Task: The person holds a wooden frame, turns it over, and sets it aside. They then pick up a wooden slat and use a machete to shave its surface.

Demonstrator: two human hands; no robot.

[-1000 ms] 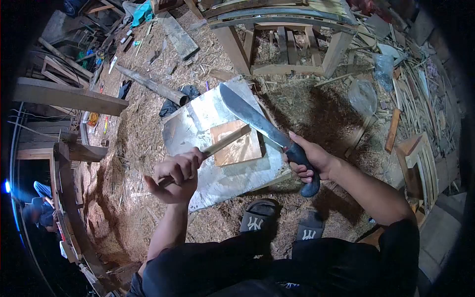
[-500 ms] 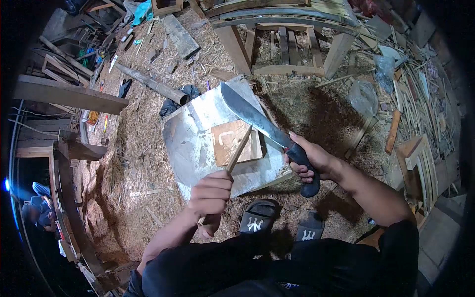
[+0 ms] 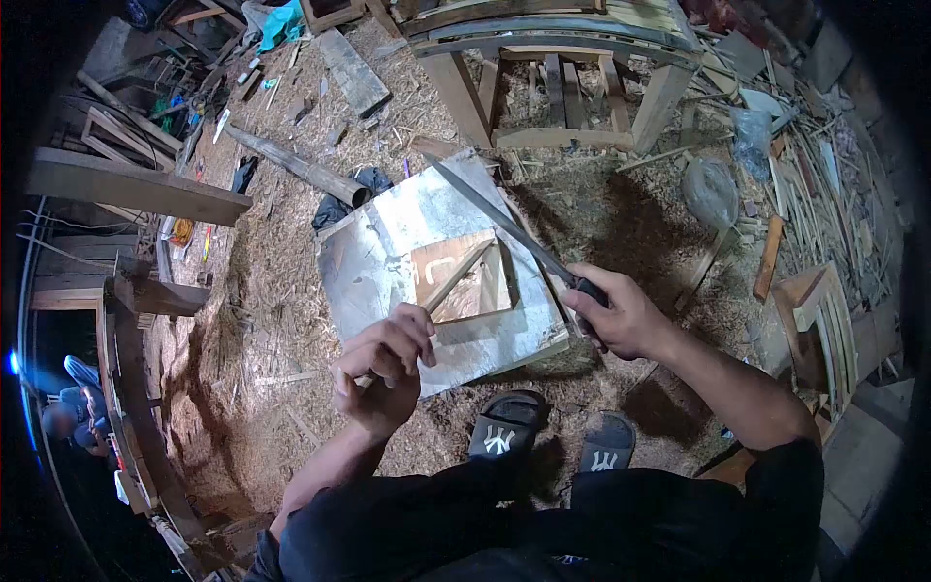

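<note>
A thin wooden stick (image 3: 455, 278) is held in my left hand (image 3: 386, 367), its fingers curled round the lower part. The stick's upper end is over a square wood block (image 3: 477, 303), which lies on a pale, worn board (image 3: 364, 281) on the ground. My right hand (image 3: 621, 312) grips the dark handle of a machete (image 3: 499, 215). The long blade points up and left across the board, seen nearly edge-on, to the right of the stick and apart from it.
Wood shavings cover the ground (image 3: 281, 339). A wooden frame (image 3: 562, 138) stands beyond the board, and a round pole (image 3: 296, 167) lies behind it. Sandals (image 3: 502, 427) are below the board. Thin wood strips (image 3: 810, 194) are piled right. Another person (image 3: 82, 412) is at far left.
The machete blade has turned from showing its flat side to nearly edge-on. My left hand has moved up and left, its fingers looser, and the stick lies at a lower slant.
</note>
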